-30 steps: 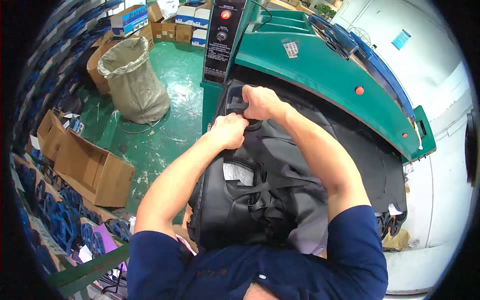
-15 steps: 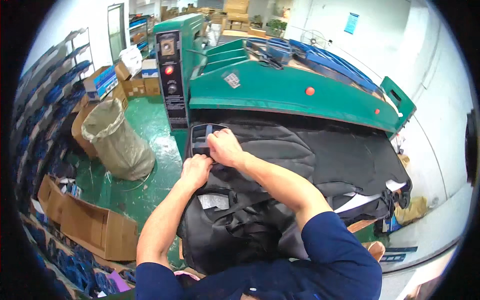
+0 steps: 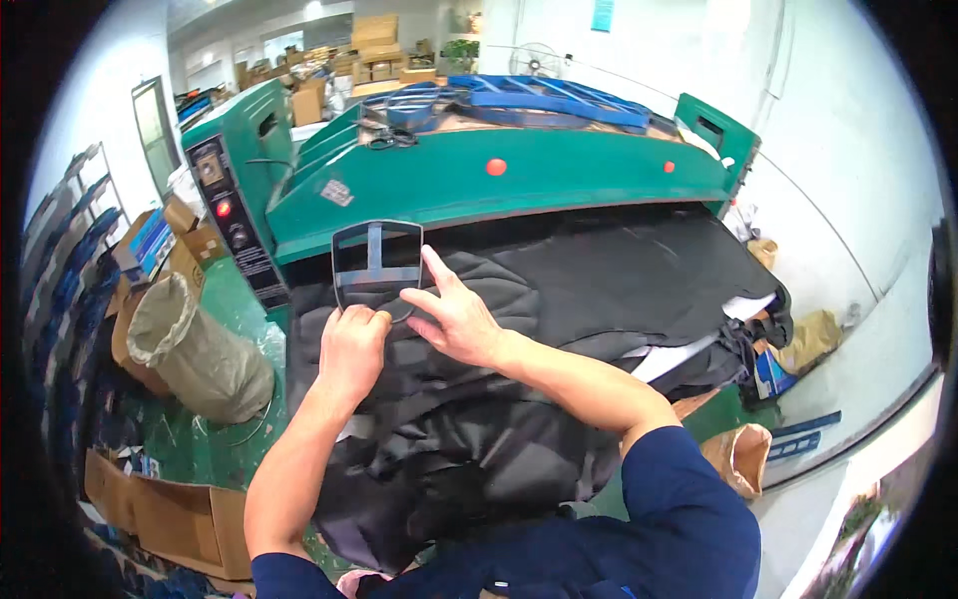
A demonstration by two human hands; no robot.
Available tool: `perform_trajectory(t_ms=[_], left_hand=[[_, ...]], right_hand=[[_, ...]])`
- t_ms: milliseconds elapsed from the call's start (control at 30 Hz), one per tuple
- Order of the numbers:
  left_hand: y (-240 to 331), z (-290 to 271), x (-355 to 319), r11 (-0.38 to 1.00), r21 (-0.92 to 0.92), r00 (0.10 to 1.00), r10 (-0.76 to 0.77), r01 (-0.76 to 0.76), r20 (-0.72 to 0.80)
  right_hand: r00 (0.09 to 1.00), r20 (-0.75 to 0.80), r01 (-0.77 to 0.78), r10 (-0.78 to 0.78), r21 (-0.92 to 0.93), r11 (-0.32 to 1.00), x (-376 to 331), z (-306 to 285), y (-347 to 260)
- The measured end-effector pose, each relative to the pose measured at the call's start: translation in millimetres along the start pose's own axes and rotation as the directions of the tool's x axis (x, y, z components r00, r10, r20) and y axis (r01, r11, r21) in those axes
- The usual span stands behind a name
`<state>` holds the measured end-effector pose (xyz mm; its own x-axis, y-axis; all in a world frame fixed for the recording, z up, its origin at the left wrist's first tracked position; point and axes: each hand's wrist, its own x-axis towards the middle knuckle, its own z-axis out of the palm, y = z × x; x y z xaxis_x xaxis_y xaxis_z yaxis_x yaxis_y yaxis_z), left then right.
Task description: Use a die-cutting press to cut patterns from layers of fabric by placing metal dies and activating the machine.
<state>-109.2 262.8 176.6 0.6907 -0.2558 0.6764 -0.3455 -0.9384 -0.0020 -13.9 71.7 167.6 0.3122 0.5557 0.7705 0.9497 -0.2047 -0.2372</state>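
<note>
A small steel cutting die (image 3: pixel 376 258), a thin dark band bent into a rounded square with a blue T-shaped brace inside, stands over the black material. My left hand (image 3: pixel 354 344) is closed on its near lower edge. At its right side my right hand (image 3: pixel 459 317) has its fingers spread, the index fingertip against or very near the rim. Beneath both hands lie layers of black sheet material (image 3: pixel 619 260), smooth at the right and creased toward me, with white patches showing at the right edge.
A green press (image 3: pixel 589 175) with red buttons spans the far side; its control panel (image 3: pixel 235 220) is at the left. Blue frame dies (image 3: pixel 549 98) lie on top. A sack (image 3: pixel 205 349) and an open carton (image 3: pixel 175 519) stand on the left floor; a white wall borders the right.
My right hand has let go of the die and opened beside it. My left hand still grips it, and the die now stands more upright. The head view has swung to the right.
</note>
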Motion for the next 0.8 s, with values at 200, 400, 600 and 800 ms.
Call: perform_trajectory(t_ms=[200,400,600,800], left_hand=[[89.5,25.9,79.2,0.994,0.055,0.995,0.097,-0.097,-0.005],[203.7,75.5,171.0,0.978,0.093,0.948,0.204,-0.187,-0.243],[276.8,120.5,192.4,0.995,0.015,0.994,0.1,-0.099,-0.051],[268.6,95.3,120.7,0.895,0.18,0.899,-0.429,0.409,0.087]], right_hand=[[0.998,-0.019,-0.058,0.058,-0.001,0.998,-30.2,-104.0,46.7],[0.979,-0.205,-0.005,0.001,-0.018,1.0,-65.0,-221.5,135.8],[0.964,-0.266,-0.095,0.032,-0.229,0.969,-98.1,-370.2,280.0],[0.906,-0.365,-0.372,0.215,-0.442,0.817,-69.0,-481.2,438.8]])
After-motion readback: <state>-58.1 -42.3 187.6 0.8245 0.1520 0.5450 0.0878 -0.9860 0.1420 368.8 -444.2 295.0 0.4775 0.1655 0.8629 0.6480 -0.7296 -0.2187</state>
